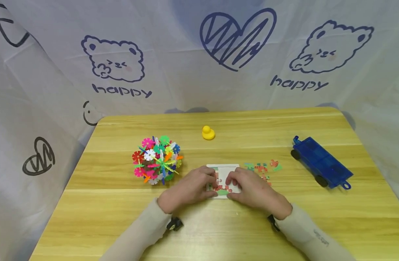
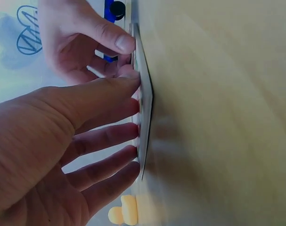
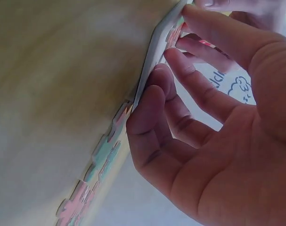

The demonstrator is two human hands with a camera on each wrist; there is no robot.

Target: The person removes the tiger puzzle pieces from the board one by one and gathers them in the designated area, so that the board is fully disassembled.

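Note:
A small white puzzle tray (image 1: 226, 174) lies on the table between the two hands. Fitted jigsaw pieces (image 1: 222, 192), orange and green, fill its left and lower parts; bare white shows in the middle. My left hand (image 1: 197, 183) covers the tray's left side, and its extended fingers (image 2: 105, 134) rest on the pieces and rim in the left wrist view. From the right, my right hand (image 1: 255, 186) reaches over the tray, thumb by the lower edge. Its bent fingers (image 3: 150, 106) touch the tray, thumb and fingers apart. Part of the tray is hidden beneath both hands.
Loose jigsaw pieces (image 1: 260, 168) lie just right of the tray, partly behind the right hand. A ball of colourful plastic snowflake discs (image 1: 157, 159) stands at left. Further back sits a yellow rubber duck (image 1: 208, 133). At right is a blue toy trailer (image 1: 323, 161).

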